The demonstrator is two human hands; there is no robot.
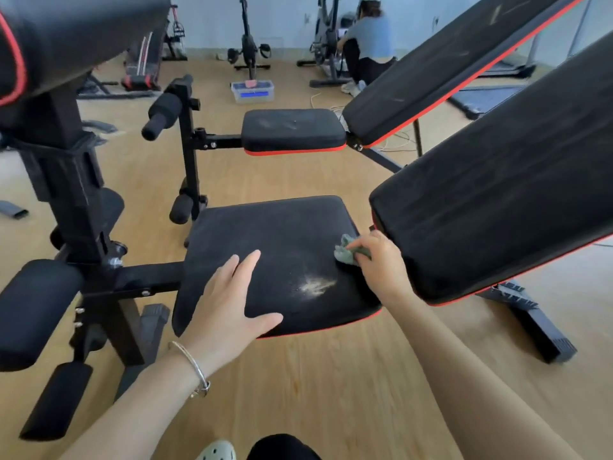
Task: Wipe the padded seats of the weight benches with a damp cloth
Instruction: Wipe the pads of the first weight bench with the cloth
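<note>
Seat [282, 247] near, dusty | left hand [229, 293] flat on it | right hand [378, 257] grips cloth [346, 252]

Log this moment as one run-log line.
step: wipe near seat | right hand: grips green cloth at seat's rear corner | left hand: flat on seat | white smudge: present, apart from cloth

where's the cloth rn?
Head view: green cloth bunched in the right hand, on the near seat pad's far-right corner beside the inclined backrest.
</note>
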